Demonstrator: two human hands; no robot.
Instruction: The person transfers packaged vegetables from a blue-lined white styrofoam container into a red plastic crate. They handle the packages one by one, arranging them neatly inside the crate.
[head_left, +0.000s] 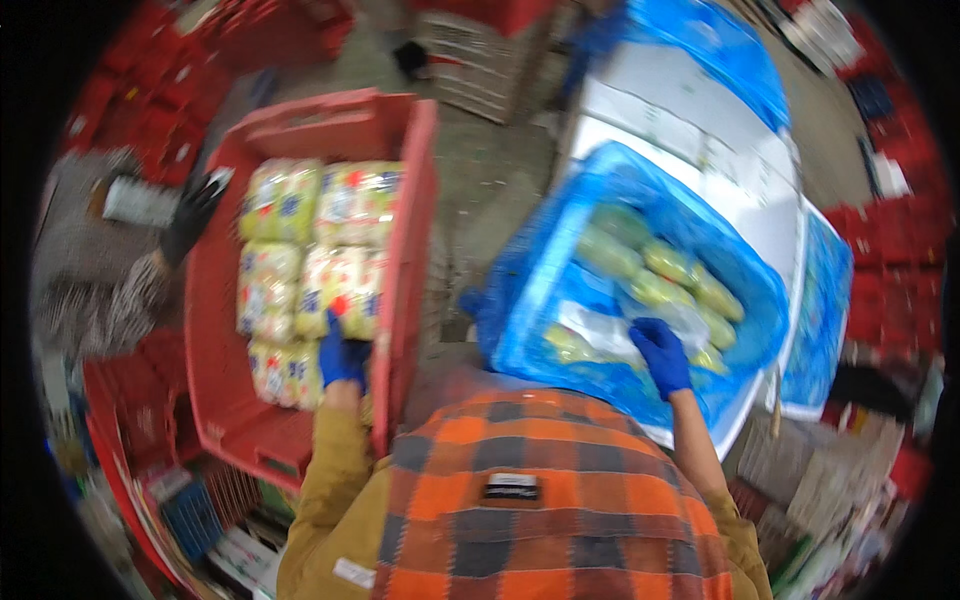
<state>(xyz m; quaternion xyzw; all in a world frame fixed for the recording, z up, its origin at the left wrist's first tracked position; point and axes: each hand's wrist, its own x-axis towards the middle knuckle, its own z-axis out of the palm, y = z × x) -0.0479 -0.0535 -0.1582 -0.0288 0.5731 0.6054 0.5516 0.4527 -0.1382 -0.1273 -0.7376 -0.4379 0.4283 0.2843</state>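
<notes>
My left hand (345, 358), in a blue glove, reaches into a red plastic crate (405, 247) on the left. It rests against the near side of a printed clear-wrapped pack (341, 281); its fingers are partly hidden. Several similar packs with pale yellow-green contents stand in two columns there. On the right, my right hand (661, 356), also blue-gloved, is inside a box lined with blue plastic film (525, 300). Its curled fingertips meet a translucent plastic bag (682, 324) and a white sheet (596, 326). Yellow-green bagged produce (664, 289) lies just beyond; blur hides the grip.
Beyond the red crate's left wall, another person's dark-gloved hand (191, 214) holds a small pale object. White foam boxes (675, 135) adjoin the lined box. A slatted crate (480, 67) stands ahead on the floor. Stacked red crates (900, 277) line the right side.
</notes>
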